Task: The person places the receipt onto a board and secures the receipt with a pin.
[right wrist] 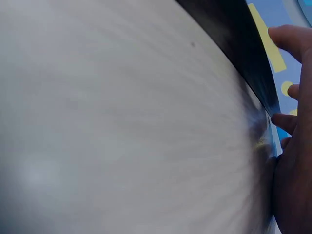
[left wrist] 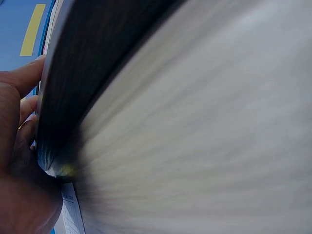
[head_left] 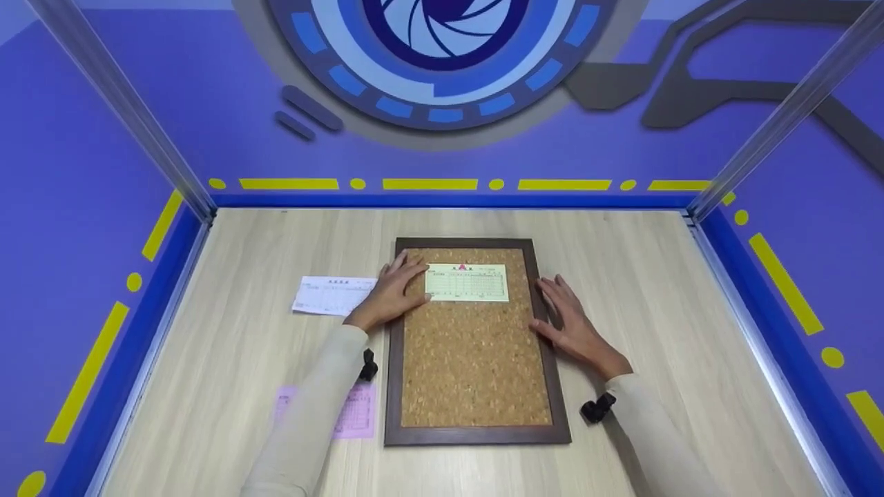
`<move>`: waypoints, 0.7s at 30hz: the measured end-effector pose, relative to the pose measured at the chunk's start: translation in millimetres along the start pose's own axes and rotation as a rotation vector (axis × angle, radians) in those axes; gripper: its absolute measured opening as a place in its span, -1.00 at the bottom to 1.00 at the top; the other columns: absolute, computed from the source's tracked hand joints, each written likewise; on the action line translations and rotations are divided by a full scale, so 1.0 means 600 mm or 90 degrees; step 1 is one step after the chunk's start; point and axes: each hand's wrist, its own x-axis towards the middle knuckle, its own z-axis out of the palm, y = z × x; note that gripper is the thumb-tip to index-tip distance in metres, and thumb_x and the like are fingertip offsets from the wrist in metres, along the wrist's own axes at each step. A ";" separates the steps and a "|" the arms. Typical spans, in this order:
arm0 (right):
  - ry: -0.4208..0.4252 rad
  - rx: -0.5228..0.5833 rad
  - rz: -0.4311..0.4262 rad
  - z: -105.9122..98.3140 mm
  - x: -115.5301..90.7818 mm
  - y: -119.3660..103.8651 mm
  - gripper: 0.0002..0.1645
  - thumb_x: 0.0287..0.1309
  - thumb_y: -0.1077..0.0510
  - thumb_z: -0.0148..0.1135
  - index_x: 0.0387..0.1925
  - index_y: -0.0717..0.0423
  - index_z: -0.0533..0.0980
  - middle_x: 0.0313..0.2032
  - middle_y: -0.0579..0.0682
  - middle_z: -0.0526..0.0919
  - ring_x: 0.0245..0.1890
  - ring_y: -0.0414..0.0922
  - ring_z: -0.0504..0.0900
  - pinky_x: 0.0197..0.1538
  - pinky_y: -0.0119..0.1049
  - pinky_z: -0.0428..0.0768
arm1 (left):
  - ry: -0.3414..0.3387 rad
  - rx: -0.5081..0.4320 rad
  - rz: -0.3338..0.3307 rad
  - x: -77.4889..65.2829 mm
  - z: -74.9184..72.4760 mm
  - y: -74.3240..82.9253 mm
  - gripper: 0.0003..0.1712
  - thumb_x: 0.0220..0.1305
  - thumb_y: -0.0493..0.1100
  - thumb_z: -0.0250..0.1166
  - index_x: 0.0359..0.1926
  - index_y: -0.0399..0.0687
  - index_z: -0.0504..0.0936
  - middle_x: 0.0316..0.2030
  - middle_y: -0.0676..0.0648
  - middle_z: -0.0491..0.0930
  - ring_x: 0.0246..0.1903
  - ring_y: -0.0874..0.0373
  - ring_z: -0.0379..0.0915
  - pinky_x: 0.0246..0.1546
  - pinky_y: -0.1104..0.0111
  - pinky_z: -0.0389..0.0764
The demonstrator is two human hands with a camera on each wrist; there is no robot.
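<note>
A cork board (head_left: 476, 366) with a dark brown frame lies on the table. On its upper part is a pale green printed slip (head_left: 467, 283); a small pink piece (head_left: 462, 266), too small to identify, sits at the slip's top edge. My left hand (head_left: 394, 293) reaches over the board's left frame, its thumb and a fingertip at the slip's left end. My right hand (head_left: 572, 328) lies along the right side of the frame, with its thumb on the frame and its fingers extended. Both wrist views show the frame's dark side (left wrist: 83, 63) beside the hands.
A white printed slip (head_left: 331, 293) lies left of the board, partly behind my left hand. Below it, a pink printed slip (head_left: 358, 411) is partly covered by my left forearm. Blue panels (head_left: 442, 162) with metal edges enclose the wooden table (head_left: 656, 276) at the back and sides.
</note>
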 end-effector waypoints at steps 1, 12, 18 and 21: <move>0.005 -0.006 -0.006 0.000 0.002 0.002 0.04 0.42 -0.14 0.40 0.72 0.12 0.21 0.69 0.26 0.19 0.74 0.32 -0.10 0.62 0.50 -0.06 | 0.000 0.000 -0.001 -0.001 0.000 0.000 -0.18 0.50 0.01 0.41 0.63 -0.19 0.40 0.70 -0.26 0.16 0.75 -0.25 -0.28 0.67 -0.32 -0.23; 0.045 -0.014 -0.088 0.004 0.004 0.021 -0.13 0.43 0.05 0.38 0.63 0.26 0.33 0.61 0.29 0.35 0.68 0.39 0.09 0.60 0.49 0.02 | -0.012 -0.014 -0.007 0.000 0.000 -0.001 -0.14 0.47 0.03 0.40 0.64 -0.17 0.38 0.71 -0.23 0.15 0.76 -0.21 -0.32 0.67 -0.29 -0.29; 0.054 -0.014 -0.095 0.006 0.006 0.022 -0.13 0.42 0.06 0.39 0.62 0.27 0.35 0.60 0.30 0.36 0.66 0.40 0.12 0.59 0.49 0.05 | -0.010 -0.005 -0.006 0.001 0.001 -0.006 -0.13 0.46 0.06 0.39 0.65 -0.16 0.38 0.72 -0.22 0.14 0.76 -0.20 -0.31 0.68 -0.28 -0.27; 0.058 -0.016 -0.096 0.007 0.006 0.024 -0.14 0.41 0.06 0.40 0.61 0.26 0.37 0.59 0.31 0.37 0.66 0.40 0.14 0.58 0.50 0.06 | -0.010 -0.010 -0.003 0.000 0.002 -0.006 -0.13 0.46 0.06 0.38 0.64 -0.17 0.38 0.72 -0.23 0.13 0.76 -0.23 -0.32 0.67 -0.30 -0.27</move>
